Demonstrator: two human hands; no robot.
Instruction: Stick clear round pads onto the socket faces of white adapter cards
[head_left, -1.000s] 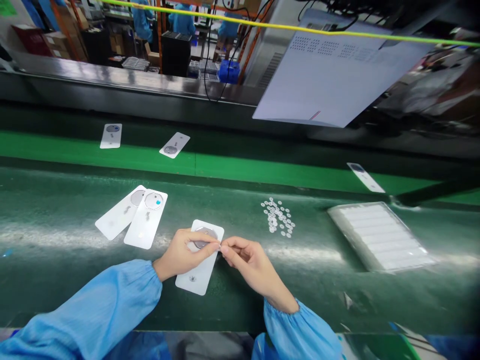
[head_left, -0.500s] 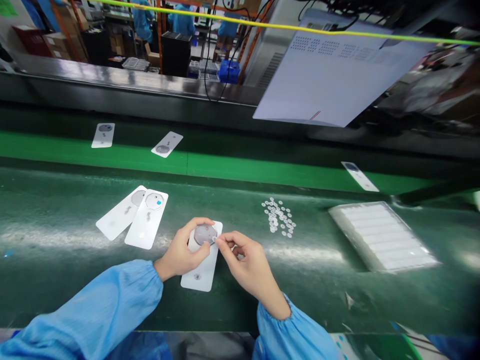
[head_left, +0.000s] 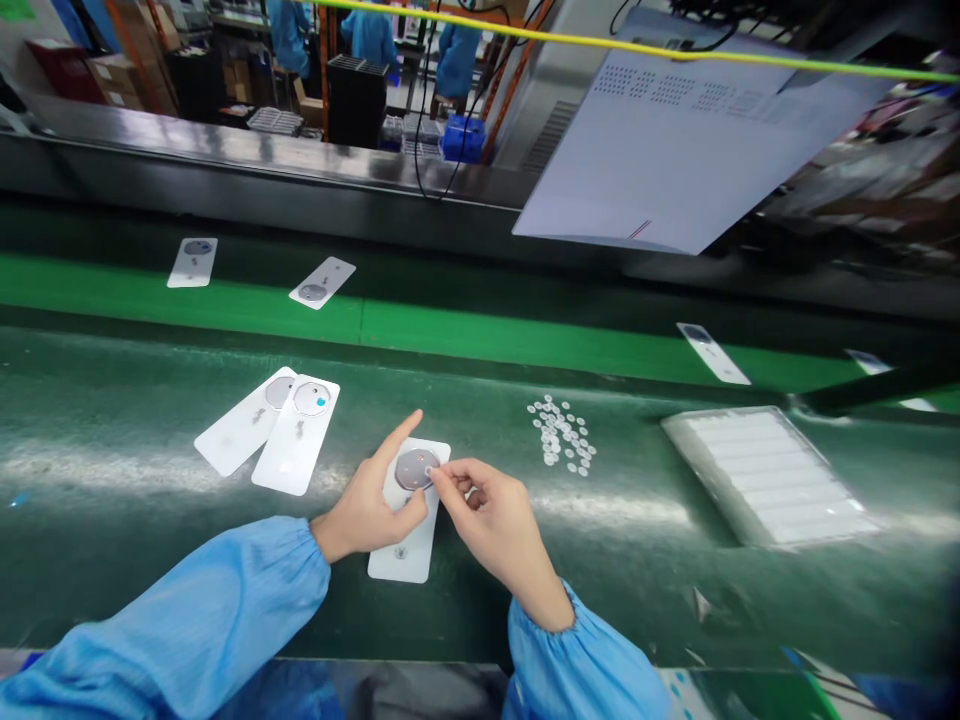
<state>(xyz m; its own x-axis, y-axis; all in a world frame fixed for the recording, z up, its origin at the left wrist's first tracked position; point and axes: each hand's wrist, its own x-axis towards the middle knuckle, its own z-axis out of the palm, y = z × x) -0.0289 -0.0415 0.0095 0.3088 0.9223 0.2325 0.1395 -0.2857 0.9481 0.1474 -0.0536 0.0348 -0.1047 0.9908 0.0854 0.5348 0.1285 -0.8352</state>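
A white phone-back-shaped panel (head_left: pixel 409 562) with a round grey camera area (head_left: pixel 415 469) lies flat before me. My left hand (head_left: pixel 367 508) rests at its left side, thumb on the panel and index finger stretched out beyond it; the hand is open. In a pinch, my right hand (head_left: pixel 491 510) holds a small clear-white ring (head_left: pixel 430 471) at the right part of the grey circle. Whether the ring touches the circle I cannot tell. To the right lies a loose heap of similar small rings (head_left: pixel 559 432).
Two overlapping white panels, the upper one (head_left: pixel 296 440) with a blue dot, lie at left. Beyond, a green conveyor belt (head_left: pixel 450 335) carries several panels. A plastic-wrapped white pack (head_left: pixel 772 475) lies at right. A white board (head_left: pixel 630 150) hangs overhead; people in blue stand behind.
My left index finger has lifted off the panel's top and straightened. My right hand has brought the ring slightly further over the grey circle. Panels on the belt have shifted left.
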